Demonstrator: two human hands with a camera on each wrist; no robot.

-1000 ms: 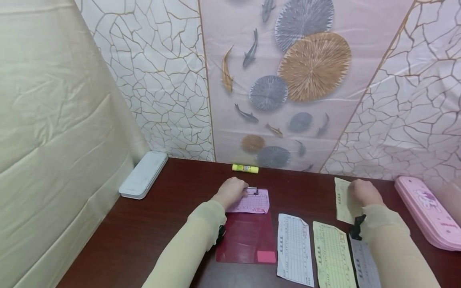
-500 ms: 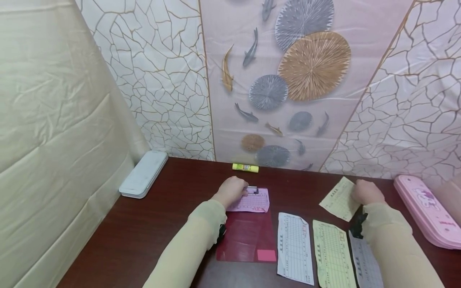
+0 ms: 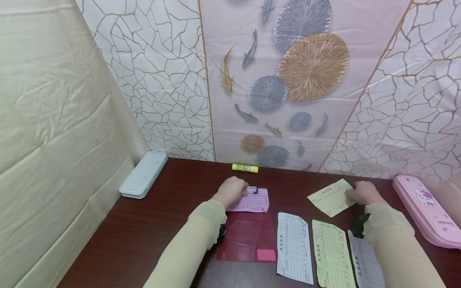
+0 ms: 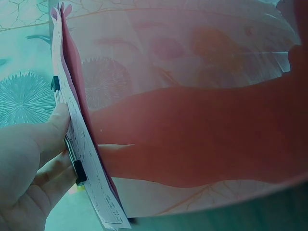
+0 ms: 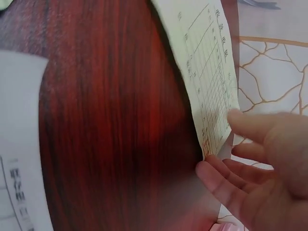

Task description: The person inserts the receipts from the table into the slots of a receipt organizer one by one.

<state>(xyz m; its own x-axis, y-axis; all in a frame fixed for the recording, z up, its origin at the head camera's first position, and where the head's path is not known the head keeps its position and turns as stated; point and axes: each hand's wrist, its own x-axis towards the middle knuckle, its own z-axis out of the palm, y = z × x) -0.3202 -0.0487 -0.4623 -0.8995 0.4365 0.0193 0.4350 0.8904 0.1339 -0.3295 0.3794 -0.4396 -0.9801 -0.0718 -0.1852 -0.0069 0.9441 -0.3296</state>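
My left hand (image 3: 230, 190) grips the top edge of a see-through red clip folder (image 3: 245, 236) at its wire-and-black clip (image 4: 79, 172). In the left wrist view the thumb lies on the clip. A pink printed receipt slip (image 3: 258, 202) lies sideways across the folder's top, under the clip. Farther right, my right hand (image 3: 365, 193) pinches the right end of a pale yellow receipt slip (image 3: 332, 197). The right wrist view shows this slip (image 5: 204, 62) tilted, with thumb and fingertips at its near end and a dark shadow along its edge.
Nearer me, a white slip (image 3: 295, 248), a yellow-green slip (image 3: 333, 254) and a greyish slip (image 3: 365, 260) lie in a row right of the folder. A yellow glue stick (image 3: 245, 168) lies at the back, a pale case (image 3: 144, 175) at left, a pink case (image 3: 426, 212) at right.
The right hand has turned the pale yellow slip from upright to slanting sideways, its free end swinging left toward the folder. The left hand and folder stay in place.
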